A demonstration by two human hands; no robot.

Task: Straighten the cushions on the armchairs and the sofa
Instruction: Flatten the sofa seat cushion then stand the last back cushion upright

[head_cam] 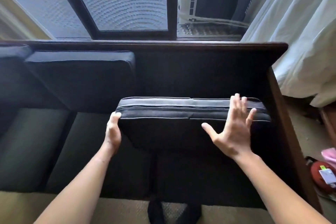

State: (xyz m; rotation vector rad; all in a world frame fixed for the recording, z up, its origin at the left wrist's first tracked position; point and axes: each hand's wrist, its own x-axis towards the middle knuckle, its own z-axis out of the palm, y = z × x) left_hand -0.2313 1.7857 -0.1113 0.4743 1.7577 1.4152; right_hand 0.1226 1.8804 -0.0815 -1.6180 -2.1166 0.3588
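Note:
A black back cushion (174, 118) with a zip along its top edge stands tilted above the right-hand seat of the dark sofa (200, 49). My left hand (113, 130) grips its lower left corner. My right hand (234, 129) is spread flat, fingers apart, against the cushion's right front face, holding nothing. A second black back cushion (81, 76) leans against the sofa's backrest to the left, and a third (12, 54) shows at the far left edge. Dark seat cushions (76, 151) lie below.
The sofa's wooden frame runs along the back and down the right side (283, 114). Behind it is a dark-framed window (171, 5). A white curtain (300, 32) hangs at the right. A red object (321, 174) and a pink item lie on the floor at the right.

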